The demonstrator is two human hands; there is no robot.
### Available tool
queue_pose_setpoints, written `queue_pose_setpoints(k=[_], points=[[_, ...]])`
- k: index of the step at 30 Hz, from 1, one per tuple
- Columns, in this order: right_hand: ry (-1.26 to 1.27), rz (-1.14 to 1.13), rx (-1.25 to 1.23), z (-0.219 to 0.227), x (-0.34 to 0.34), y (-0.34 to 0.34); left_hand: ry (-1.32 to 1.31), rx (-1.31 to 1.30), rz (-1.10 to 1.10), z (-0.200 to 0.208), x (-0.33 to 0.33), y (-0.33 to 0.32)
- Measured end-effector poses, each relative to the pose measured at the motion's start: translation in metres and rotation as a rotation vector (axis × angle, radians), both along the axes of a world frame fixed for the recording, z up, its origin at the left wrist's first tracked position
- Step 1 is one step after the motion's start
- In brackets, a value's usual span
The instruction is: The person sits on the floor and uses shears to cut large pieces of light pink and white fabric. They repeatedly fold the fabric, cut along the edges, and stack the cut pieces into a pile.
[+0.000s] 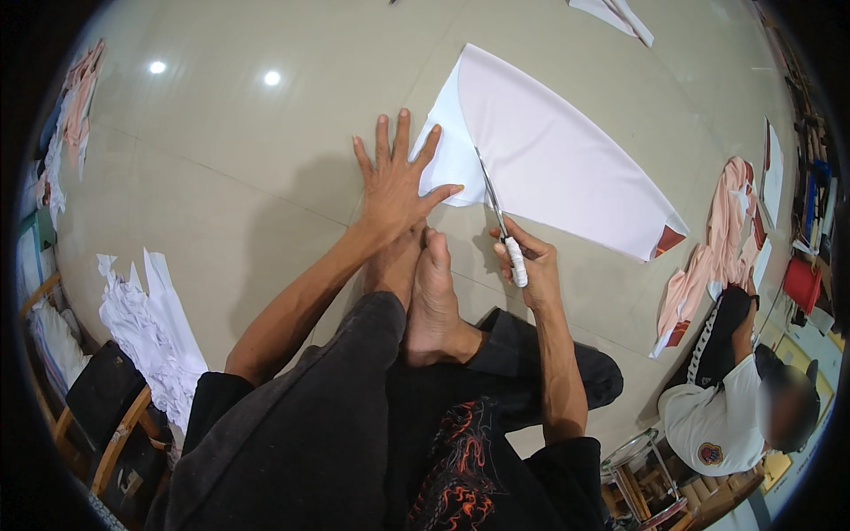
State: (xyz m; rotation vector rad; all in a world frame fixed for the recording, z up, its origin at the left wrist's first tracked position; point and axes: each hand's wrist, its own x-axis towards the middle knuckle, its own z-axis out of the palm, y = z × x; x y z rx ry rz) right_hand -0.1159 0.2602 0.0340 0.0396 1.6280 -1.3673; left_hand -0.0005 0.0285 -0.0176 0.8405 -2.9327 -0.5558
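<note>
A large pale pink cloth piece (553, 150) lies flat on the tiled floor, with a white piece (450, 142) showing along its left side and a dark red corner at its far right tip. My left hand (397, 186) is spread out, its thumb and a finger resting on the white part and the other fingers reaching over the floor. In my right hand (534, 263) is a pair of scissors (493, 196) with white-wrapped handles. Their blades point away from me and lie at the cloth's near edge, where white meets pink. Whether the blades are parted is hard to see.
My bare feet (436, 288) are just below the cloth. Crumpled white cloth (150, 332) lies at left beside a chair (106, 398). Peach cloth (722, 221) is on the right, near another person (726, 407) in a white shirt. Another white piece (615, 18) lies at the far edge.
</note>
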Motion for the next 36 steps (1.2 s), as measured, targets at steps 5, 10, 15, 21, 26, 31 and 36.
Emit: queue_pose_setpoints(k=[5, 10, 15, 21, 26, 31, 36], points=[[-0.036, -0.037, -0.054, 0.007, -0.004, -0.022, 0.018, -0.012, -0.001, -0.004, 0.003, 0.0], [-0.013, -0.025, -0.038, 0.001, -0.005, -0.027, 0.043, -0.021, -0.007, -0.005, 0.0, 0.0], [-0.016, -0.055, -0.044, 0.002, 0.001, -0.032, 0.061, -0.003, -0.01, -0.004, 0.002, 0.0], [-0.011, -0.075, -0.065, 0.005, -0.004, -0.059, 0.059, 0.03, -0.01, -0.001, 0.003, -0.001], [0.022, -0.054, -0.044, 0.0, -0.004, -0.059, 0.095, 0.032, -0.008, -0.004, 0.002, -0.001], [0.01, -0.115, -0.079, 0.006, -0.004, -0.081, 0.08, 0.05, -0.005, -0.003, 0.003, 0.0], [0.057, -0.099, -0.056, 0.001, -0.003, -0.091, 0.091, 0.058, -0.012, -0.001, 0.002, -0.001]])
